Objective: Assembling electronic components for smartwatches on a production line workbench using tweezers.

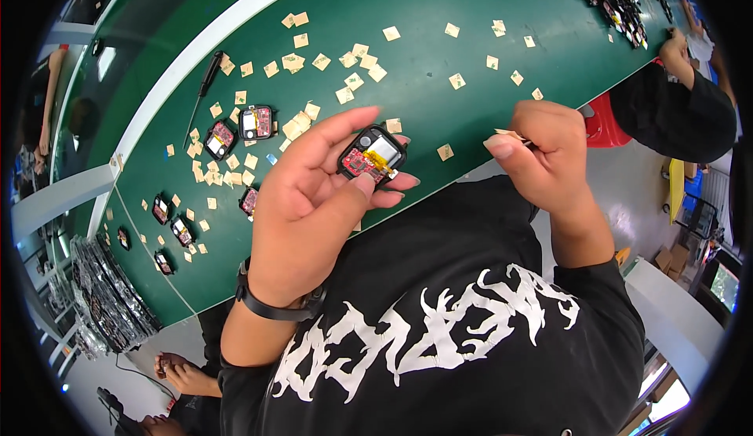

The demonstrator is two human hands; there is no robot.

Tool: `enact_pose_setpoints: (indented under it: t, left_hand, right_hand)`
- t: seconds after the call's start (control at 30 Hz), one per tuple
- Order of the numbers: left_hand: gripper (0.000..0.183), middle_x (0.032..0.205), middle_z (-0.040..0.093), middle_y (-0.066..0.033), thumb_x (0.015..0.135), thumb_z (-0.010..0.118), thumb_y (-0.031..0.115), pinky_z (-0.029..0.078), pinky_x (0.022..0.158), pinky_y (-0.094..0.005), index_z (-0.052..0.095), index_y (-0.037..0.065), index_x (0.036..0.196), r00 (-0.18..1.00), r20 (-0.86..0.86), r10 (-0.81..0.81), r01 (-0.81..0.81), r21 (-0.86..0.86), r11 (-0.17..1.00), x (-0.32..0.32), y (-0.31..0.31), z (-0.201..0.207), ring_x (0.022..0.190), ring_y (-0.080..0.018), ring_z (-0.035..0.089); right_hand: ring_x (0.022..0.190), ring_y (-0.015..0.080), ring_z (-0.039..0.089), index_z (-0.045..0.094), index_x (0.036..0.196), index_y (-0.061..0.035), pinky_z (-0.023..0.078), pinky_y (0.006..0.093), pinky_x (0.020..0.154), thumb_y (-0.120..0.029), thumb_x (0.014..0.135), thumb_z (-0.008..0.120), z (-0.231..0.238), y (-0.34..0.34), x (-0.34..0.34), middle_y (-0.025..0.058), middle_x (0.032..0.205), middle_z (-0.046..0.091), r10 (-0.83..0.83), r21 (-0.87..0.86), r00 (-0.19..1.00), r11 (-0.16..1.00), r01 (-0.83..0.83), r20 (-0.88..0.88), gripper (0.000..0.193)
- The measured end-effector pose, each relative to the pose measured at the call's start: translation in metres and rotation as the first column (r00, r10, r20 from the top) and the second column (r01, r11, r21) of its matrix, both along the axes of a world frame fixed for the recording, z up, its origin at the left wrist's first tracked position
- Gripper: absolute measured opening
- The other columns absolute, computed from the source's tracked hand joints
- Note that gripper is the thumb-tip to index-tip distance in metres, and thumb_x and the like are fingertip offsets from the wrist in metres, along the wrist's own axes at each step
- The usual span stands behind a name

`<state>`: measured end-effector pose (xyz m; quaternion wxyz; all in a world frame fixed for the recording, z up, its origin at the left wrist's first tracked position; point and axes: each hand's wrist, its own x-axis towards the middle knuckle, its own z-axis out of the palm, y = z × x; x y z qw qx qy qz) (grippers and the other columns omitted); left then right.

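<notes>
My left hand [314, 177] holds a small black device case [372, 156] with its inside facing up. A red circuit board, a silver battery, yellow tape and a round grey part show in it. My left thumb presses on the board's lower edge, and the fingers wrap behind the case. To the right, apart from it, my right hand [545, 154] is closed in a pinch on a small tan paper square [511, 134], seen nearly edge-on. Something dark shows beside that square within the fingers; I cannot make out what it is.
Tan paper squares [321, 62] lie scattered over the green table [423, 114]. Further open device cases [256, 123] and a black screwdriver [207, 75] lie to the left. Piled devices [608, 1] are at the far right, stacked black trays [114, 295] at lower left. Other people sit on both sides.
</notes>
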<state>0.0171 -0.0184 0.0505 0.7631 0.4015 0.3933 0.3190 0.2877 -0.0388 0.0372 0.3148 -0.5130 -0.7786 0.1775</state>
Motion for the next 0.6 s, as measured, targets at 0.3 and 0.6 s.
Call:
enact_pose_setpoints:
  t: [0.3,0.6]
  left_hand:
    - [0.074,0.140,0.050,-0.0228,0.086,0.067,-0.007,0.050,0.106,-0.0397,0.033,0.002,0.151,0.900,0.282,0.332,-0.347,0.002,0.938,0.020,-0.010,-0.018,0.125,-0.0305,0.058]
    - [0.067,0.127,0.058,-0.0199,0.085,0.067,-0.014,0.057,0.094,-0.0349,0.040,-0.002,0.145,0.901,0.210,0.380,-0.401,0.063,0.914,0.024,-0.003,-0.033,0.110,-0.0246,0.066]
  right_hand:
    - [0.062,0.0049,0.049,0.060,0.106,-0.0008,0.040,0.0216,0.057,-0.020,0.104,0.055,0.000,-0.012,-0.042,0.0018,0.079,0.061,-0.313,-0.664,0.739,0.710,-0.235,-0.596,0.020]
    - [0.052,0.0038,0.044,0.057,0.108,-0.0028,0.033,0.0206,0.047,-0.022,0.105,0.051,-0.005,-0.009,-0.067,0.0047,0.073,0.062,-0.499,-0.713,0.516,0.399,-0.577,-0.697,0.020]
